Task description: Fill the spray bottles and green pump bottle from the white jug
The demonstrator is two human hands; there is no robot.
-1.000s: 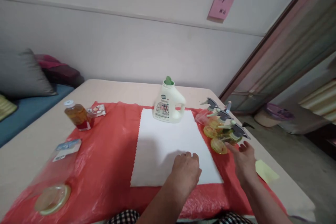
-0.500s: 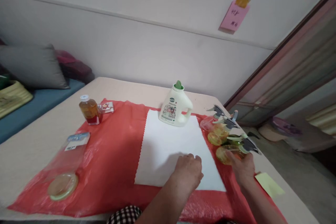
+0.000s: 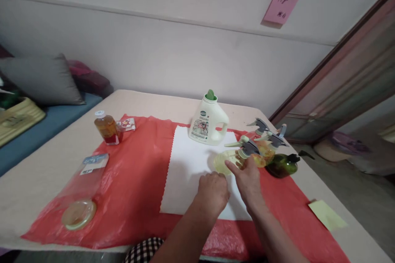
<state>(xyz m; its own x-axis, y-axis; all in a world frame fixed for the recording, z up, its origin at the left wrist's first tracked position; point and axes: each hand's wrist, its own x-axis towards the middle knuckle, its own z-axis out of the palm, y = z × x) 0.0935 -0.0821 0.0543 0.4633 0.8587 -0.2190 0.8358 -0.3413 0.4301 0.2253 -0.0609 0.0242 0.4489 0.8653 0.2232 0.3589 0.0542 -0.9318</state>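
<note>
A yellow spray bottle [image 3: 222, 162] with a grey-and-cream trigger head is tilted over the white cloth [image 3: 182, 172], its base toward the left. My right hand [image 3: 248, 174] is closed around it near the neck. Just left of that, my left hand [image 3: 213, 189] is curled over the cloth, knuckles up; whatever its fingers hold, if anything, is hidden. Behind both hands a cream detergent jug [image 3: 207, 121] with a green spout stands upright on the cloth's far end.
More spray bottles [image 3: 268, 150] and a dark green pump bottle [image 3: 281, 166] are at the right. On the red plastic sheet [image 3: 138, 172] at left are an amber bottle [image 3: 106, 128], a clear packet [image 3: 92, 164] and a round lidded container [image 3: 79, 214]. A yellow note [image 3: 327, 214] lies near the right edge.
My right hand has closed on the yellow spray bottle and carried it left, from the group at the right to above the cloth. My left hand stays curled over the cloth.
</note>
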